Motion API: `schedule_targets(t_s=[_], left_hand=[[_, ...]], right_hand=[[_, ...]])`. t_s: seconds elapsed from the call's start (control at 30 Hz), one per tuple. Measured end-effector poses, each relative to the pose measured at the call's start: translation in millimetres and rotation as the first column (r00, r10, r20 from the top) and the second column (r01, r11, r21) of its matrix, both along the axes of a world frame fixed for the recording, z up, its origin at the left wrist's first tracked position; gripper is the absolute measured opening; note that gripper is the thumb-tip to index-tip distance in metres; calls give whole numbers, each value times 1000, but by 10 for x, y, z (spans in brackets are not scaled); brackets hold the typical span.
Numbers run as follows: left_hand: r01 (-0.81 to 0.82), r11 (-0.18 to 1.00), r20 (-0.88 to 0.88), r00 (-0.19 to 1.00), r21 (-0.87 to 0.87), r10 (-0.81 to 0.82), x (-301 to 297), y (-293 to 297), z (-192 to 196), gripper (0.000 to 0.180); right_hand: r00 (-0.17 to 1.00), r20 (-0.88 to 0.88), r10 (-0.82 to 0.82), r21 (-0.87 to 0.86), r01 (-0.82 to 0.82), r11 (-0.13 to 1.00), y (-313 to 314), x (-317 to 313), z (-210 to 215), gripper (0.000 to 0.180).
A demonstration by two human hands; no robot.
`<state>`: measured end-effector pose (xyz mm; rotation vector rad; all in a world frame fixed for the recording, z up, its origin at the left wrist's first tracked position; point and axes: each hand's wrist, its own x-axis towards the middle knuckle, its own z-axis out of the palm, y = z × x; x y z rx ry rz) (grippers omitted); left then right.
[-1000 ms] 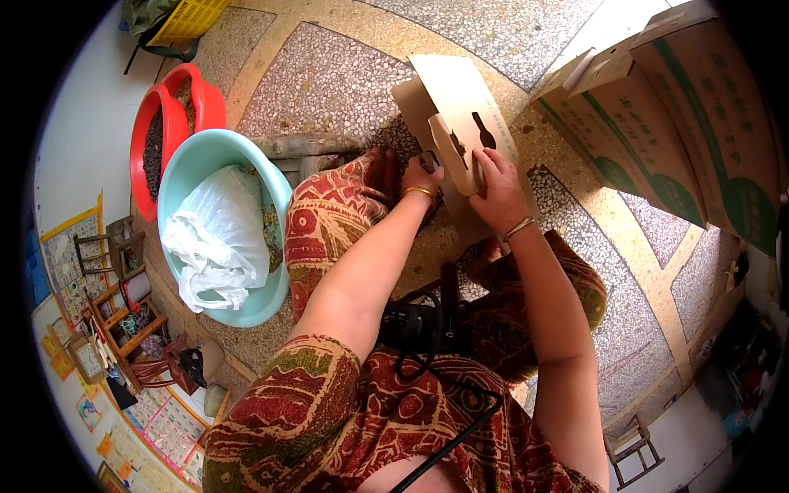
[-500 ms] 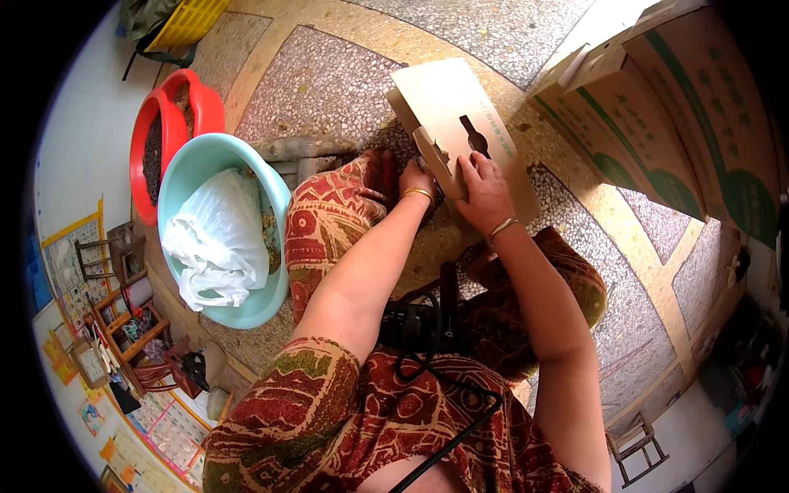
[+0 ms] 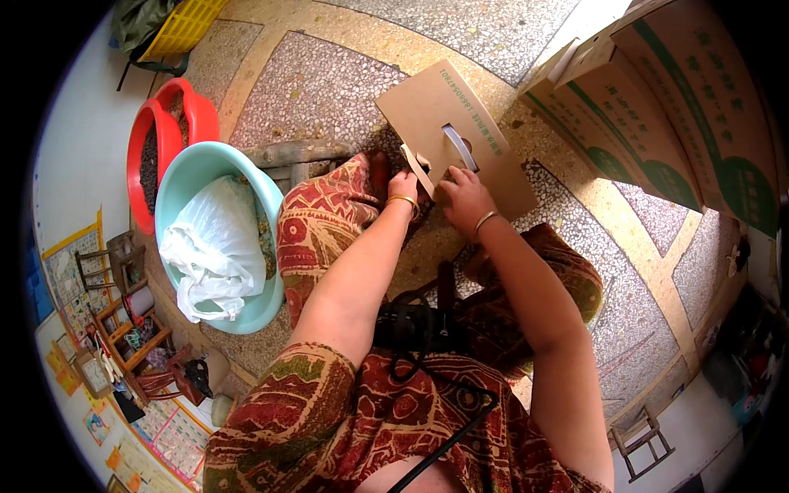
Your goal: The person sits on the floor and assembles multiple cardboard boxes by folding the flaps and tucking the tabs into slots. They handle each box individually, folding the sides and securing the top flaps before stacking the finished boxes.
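A brown cardboard box (image 3: 419, 103) with green print stands tilted between my knees. In its upper face is a cut slot, where a pale strip-like handle (image 3: 462, 149) shows. My left hand (image 3: 402, 187) is closed at the box's left edge, beside a small raised flap (image 3: 417, 169); its fingertips are partly hidden by the cardboard. Against the near edge rests my right hand (image 3: 467, 201), fingers curled over the cardboard by the lower end of the handle. What the fingers do under the face is hidden.
To my left stands a pale green basin (image 3: 275, 185) with a white plastic bag (image 3: 218, 238) inside. Red basins (image 3: 205, 119) with dark contents sit behind it. Several large cartons (image 3: 633, 123) stand at the far right. A low wooden stool (image 3: 304, 152) is near my left knee.
My right hand has slid from the top face to the near edge and curled its fingers. The box face has tilted, and a pale strip now shows in the slot.
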<state>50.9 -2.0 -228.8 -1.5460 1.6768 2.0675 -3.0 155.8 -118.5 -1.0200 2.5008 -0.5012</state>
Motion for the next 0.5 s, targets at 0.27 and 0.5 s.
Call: schedule_targets(t_s=[0.27, 0.5], left_hand=[[-47, 999, 38, 998, 20, 46, -117, 98, 129, 29], [-29, 999, 82, 996, 28, 27, -68, 28, 61, 32]], right_hand=[[668, 439, -602, -110, 704, 702, 23, -507, -145, 37], [701, 320, -637, 84, 648, 757, -161, -625, -174, 32]])
